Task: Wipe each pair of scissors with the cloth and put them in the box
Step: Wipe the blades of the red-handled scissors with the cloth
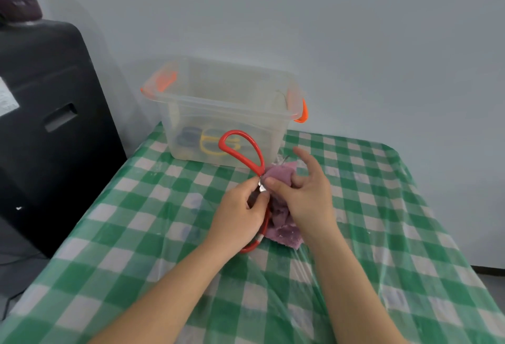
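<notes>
Two bare forearms reach over the green-checked tablecloth. The left hand grips the red-handled scissors near the pivot, fingers curled round them. The right hand pinches the purple cloth against the metal — index finger raised. Beyond stands the clear box, orange latches, holding yellow scissors and a blue pair.
</notes>
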